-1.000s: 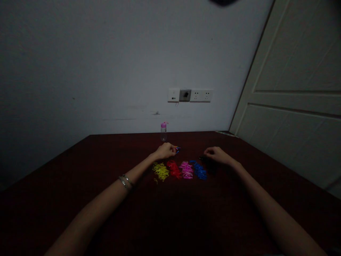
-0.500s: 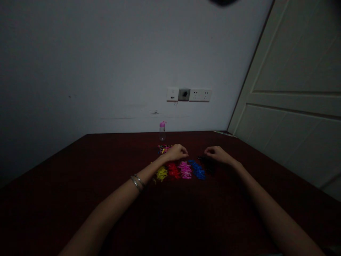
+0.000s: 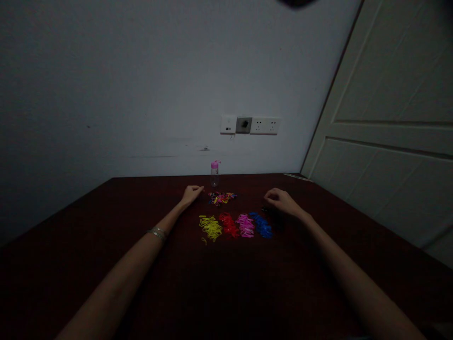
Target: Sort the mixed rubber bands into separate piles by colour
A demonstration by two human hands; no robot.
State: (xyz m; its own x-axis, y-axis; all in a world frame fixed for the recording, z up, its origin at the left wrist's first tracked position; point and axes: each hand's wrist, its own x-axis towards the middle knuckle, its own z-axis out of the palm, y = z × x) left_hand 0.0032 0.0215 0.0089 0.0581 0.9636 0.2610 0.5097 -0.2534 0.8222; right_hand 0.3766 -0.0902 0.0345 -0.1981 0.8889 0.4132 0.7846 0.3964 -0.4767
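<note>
Small rubber bands lie sorted by colour on the dark table: a yellow pile (image 3: 211, 228), a red pile (image 3: 229, 225), a pink pile (image 3: 245, 225) and a blue pile (image 3: 261, 225). Behind them is a mixed-colour pile (image 3: 221, 198). My left hand (image 3: 192, 194) rests just left of the mixed pile, fingers pinched; what they hold, if anything, is too small to name. Right of the mixed pile, my right hand (image 3: 279, 200) is closed with fingertips together over a dark pile (image 3: 274, 217), hard to see in the gloom. Its grip is hidden.
A clear bottle with a pink lid (image 3: 214, 174) stands behind the mixed pile. The dark red table (image 3: 226, 288) meets a white wall with sockets (image 3: 264, 125). A pale panelled door (image 3: 389, 156) is at the right.
My left hand has moved left, from over the area right of the mixed pile to its left side, uncovering the mixed and yellow piles. My right hand has shifted slightly left.
</note>
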